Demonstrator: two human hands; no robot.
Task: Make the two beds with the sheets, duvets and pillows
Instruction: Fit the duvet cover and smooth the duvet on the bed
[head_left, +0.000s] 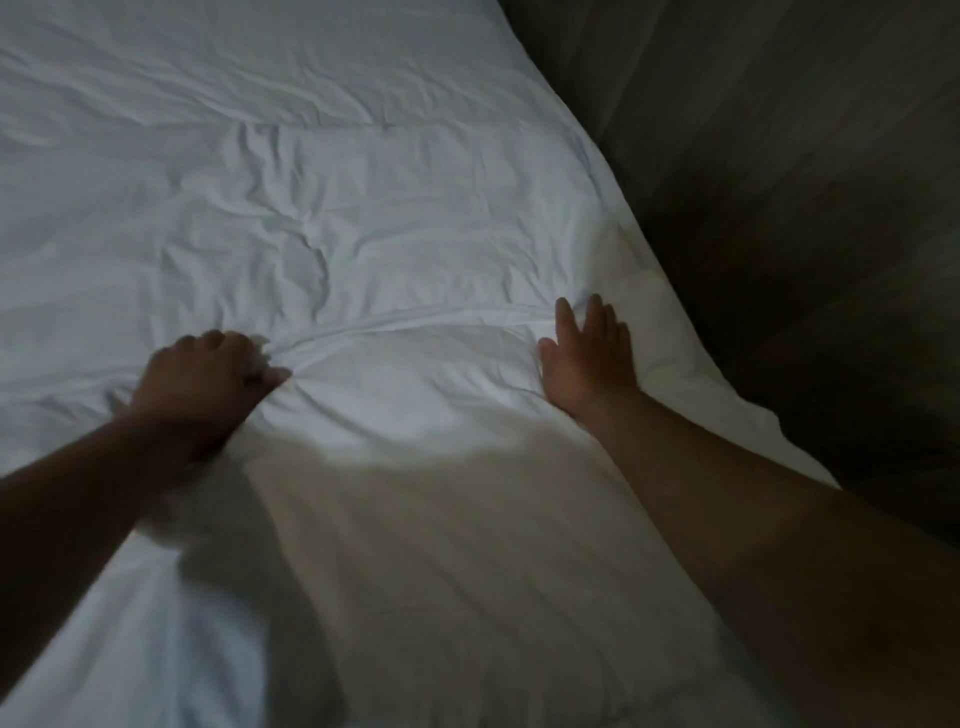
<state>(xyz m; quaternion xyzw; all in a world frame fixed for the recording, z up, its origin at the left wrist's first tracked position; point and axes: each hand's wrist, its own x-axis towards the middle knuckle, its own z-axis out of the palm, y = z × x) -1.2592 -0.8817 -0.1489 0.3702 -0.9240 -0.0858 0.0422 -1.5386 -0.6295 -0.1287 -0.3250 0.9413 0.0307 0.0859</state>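
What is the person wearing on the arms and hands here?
Nothing visible: the left hand and right hand are bare, without gloves, and the left forearm and right forearm are uncovered to the frame edge, no sleeves. No watch, bracelet or ring shows, though the picture is dim and blurred.

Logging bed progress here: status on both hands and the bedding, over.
Left hand grips a bunched fold of the white duvet. Right hand flat on it, fingers straight. Duvet wrinkled; nothing in the way.
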